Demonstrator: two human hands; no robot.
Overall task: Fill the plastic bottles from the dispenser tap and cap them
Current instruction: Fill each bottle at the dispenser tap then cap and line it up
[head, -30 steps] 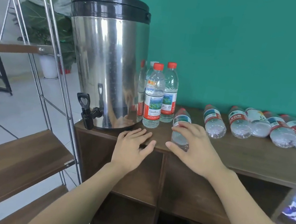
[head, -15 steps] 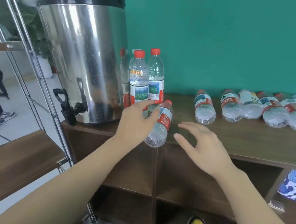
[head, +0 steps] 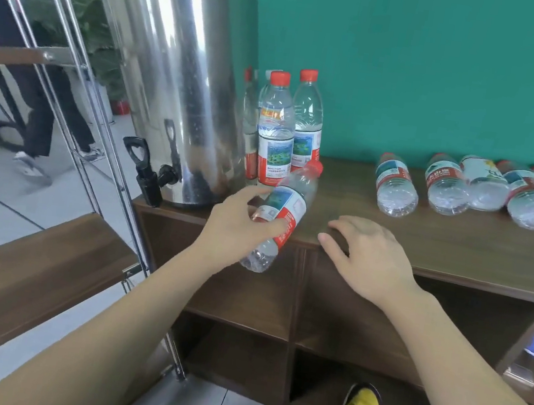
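L hand (head: 241, 223) grips empty capped bottle (head: 283, 211) at label: prob light, thin-walled, crushable; hold mid-body. R hand (head: 369, 252) loose, empty.

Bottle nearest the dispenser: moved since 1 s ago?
Yes. The bottle, then lying on the shelf top, is now held tilted by the left hand, overhanging its front edge.
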